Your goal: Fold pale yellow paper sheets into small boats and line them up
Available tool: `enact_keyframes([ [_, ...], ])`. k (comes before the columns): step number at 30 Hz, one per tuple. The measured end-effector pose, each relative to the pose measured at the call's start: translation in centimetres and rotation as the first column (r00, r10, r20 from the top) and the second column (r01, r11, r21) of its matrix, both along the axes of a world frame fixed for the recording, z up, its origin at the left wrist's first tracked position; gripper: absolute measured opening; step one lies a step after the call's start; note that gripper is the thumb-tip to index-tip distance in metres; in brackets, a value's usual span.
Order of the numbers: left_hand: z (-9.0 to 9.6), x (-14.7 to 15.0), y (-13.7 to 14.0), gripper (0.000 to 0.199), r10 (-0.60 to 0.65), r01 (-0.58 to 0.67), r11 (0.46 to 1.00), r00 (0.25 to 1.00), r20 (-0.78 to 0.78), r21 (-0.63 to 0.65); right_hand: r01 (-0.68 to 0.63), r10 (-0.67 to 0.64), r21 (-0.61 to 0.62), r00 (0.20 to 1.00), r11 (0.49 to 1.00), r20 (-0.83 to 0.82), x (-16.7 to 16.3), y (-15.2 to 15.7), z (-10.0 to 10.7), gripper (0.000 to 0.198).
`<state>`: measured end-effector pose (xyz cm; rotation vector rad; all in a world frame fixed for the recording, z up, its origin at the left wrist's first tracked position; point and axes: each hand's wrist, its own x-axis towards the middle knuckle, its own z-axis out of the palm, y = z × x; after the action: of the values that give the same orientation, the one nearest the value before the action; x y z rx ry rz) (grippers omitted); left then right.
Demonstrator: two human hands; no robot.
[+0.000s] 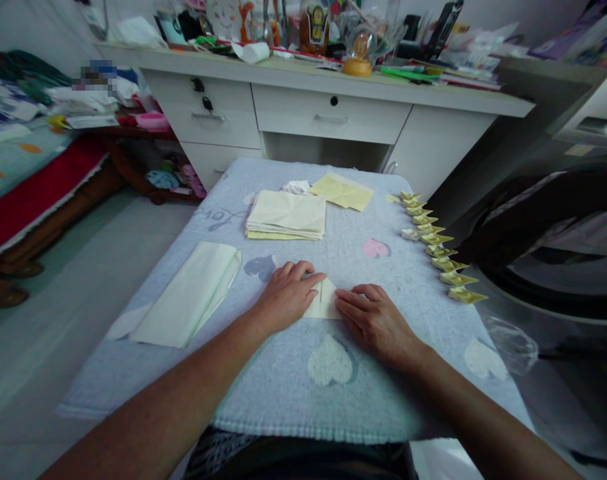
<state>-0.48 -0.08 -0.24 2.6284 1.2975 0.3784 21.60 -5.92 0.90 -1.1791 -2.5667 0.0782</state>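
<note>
A small folded piece of pale yellow paper (pixel 323 303), pointed at the top, lies flat on the cloth-covered table between both hands. My left hand (pixel 289 293) holds its left side down, with the index finger reaching across the top and the thumb bent against it. At the right edge, my right hand (pixel 376 317) grips the paper with its fingers pressed together; the thumb is mostly hidden. Left of my hands rests a folded pale sheet (pixel 190 293). Beyond them is a stack of cream paper (pixel 287 215), with loose yellow sheets (pixel 343 191) behind it.
Several small folded yellow paper shapes (pixel 446 263) stand in a row along the table's right side. Crumpled white paper (pixel 296 187) is behind the stack. A cluttered white desk (pixel 333 120) stands at the back, a bed (pixel 28 180) at left, a washing machine (pixel 573 253) at right.
</note>
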Motion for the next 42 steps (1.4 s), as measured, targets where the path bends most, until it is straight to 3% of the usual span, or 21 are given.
enact_keyframes([
  [8,-0.3,-0.2,0.1,0.038,-0.014,0.013,1.0,1.0,0.005,0.01,-0.03,0.03,-0.049,1.0,0.998,0.002,2.7,-1.9,0.8,0.033],
  [12,-0.5,-0.2,0.2,0.038,-0.021,0.021,1.0,1.0,0.021,0.01,-0.037,0.034,-0.135,0.999,0.99,-0.029,3.2,-1.9,2.2,0.021],
  [18,-0.4,-0.4,0.6,0.044,-0.044,0.048,0.998,0.992,0.115,-0.029,0.196,-0.219,-0.153,0.963,0.969,-0.154,0.3,0.0,3.8,0.015],
  [22,-0.1,-0.7,0.7,0.053,-0.06,0.079,0.993,0.976,0.21,-0.083,0.196,-0.225,-0.212,0.966,0.958,-0.126,-2.1,1.8,2.9,0.016],
  [27,0.2,-1.0,0.6,0.075,-0.064,0.095,0.988,0.972,0.226,-0.125,0.185,-0.219,-0.186,0.957,0.965,-0.189,-2.7,3.1,0.5,0.019],
  [32,0.1,-1.0,0.6,0.043,-0.032,0.057,0.993,0.975,0.22,-0.106,0.181,-0.213,-0.167,0.956,0.969,-0.203,-2.4,2.9,-0.5,0.026],
  [42,-0.1,-0.2,0.2,0.008,0.062,-0.048,0.996,0.98,0.187,-0.076,0.189,-0.205,-0.164,0.974,0.968,-0.091,-2.6,2.9,-0.6,0.044],
])
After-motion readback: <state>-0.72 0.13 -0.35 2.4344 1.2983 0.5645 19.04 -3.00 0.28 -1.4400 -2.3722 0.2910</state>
